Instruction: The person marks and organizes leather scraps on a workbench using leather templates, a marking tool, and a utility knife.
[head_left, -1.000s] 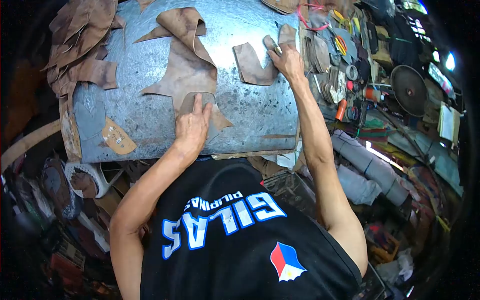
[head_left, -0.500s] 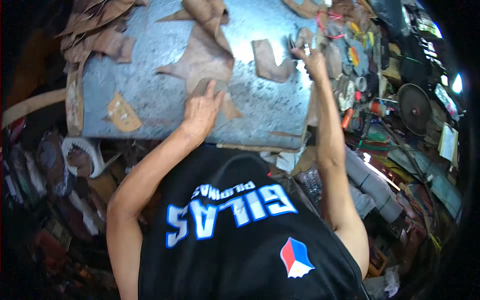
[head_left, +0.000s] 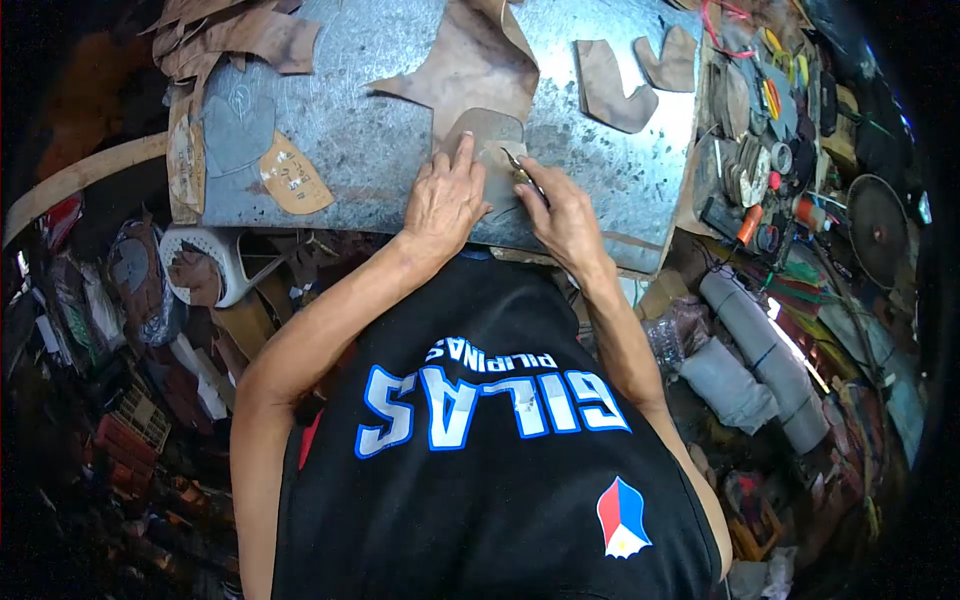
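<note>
My left hand (head_left: 443, 200) presses flat on a grey-brown pattern piece (head_left: 490, 135) that lies on a large sheet of brown leather (head_left: 470, 65) spread over the metal-topped table (head_left: 360, 140). My right hand (head_left: 560, 215) is closed around a small knife (head_left: 520, 170), with its tip at the right edge of the pattern piece. Two cut leather pieces, a long curved one (head_left: 605, 85) and a smaller one (head_left: 672, 60), lie farther back on the right of the table.
A pile of leather scraps (head_left: 235, 35) sits at the table's back left, with a grey pattern (head_left: 235, 130) and a tan card pattern (head_left: 290, 175) near the left edge. Tools, tape rolls and cut stacks (head_left: 750, 150) crowd the right side. Rolled grey material (head_left: 755, 350) lies below right.
My right hand left the cut pieces at the back right and came down beside my left hand, now holding the knife at the pattern's edge. The left hand stayed on the pattern.
</note>
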